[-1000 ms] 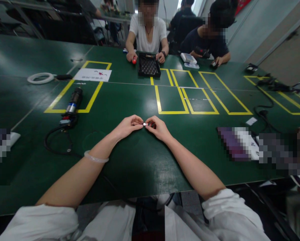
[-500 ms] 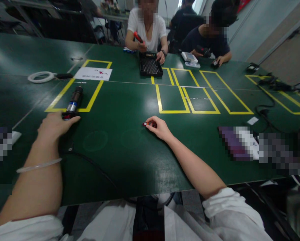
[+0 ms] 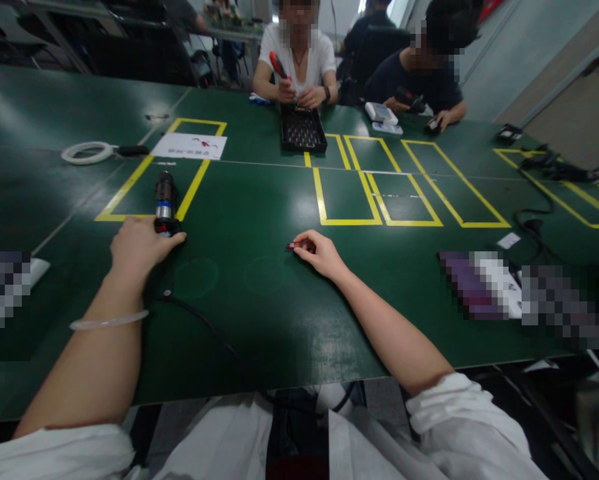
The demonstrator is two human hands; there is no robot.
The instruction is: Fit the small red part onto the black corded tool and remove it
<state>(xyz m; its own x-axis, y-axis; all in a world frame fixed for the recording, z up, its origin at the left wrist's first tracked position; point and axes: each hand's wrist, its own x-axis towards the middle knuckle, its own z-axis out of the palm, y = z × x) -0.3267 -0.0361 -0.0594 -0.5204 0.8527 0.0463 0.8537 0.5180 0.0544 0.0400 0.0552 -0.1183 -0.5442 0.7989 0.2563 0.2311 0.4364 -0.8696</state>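
Note:
On the left of the table, my left hand (image 3: pixel 142 247) is closed around the rear end of a dark power tool (image 3: pixel 165 197). Its body is cylindrical, with a blue band and a silver section, and its nose points away from me. A black cable (image 3: pixel 204 320) runs from near that hand toward the table's front edge. Nearer the middle, my right hand (image 3: pixel 322 253) rests on the table, pinching a small red-and-orange object (image 3: pixel 292 247). Most of that object is hidden by the fingers, so its exact kind cannot be made out.
Yellow tape outlines (image 3: pixel 352 222) mark the green table (image 3: pixel 259 200). A white paper (image 3: pixel 189 147) and a white coil (image 3: pixel 87 153) lie at the left. Across the table, one person (image 3: pixel 299 60) works over a black case (image 3: pixel 303 130); another (image 3: pixel 404 73) handles dark items. Dark cables (image 3: pixel 554 163) lie at the right.
My left hand has moved right with the power tool, whose nose now points straighter ahead. My right hand has stayed in place. The person opposite has brought both hands together above the case.

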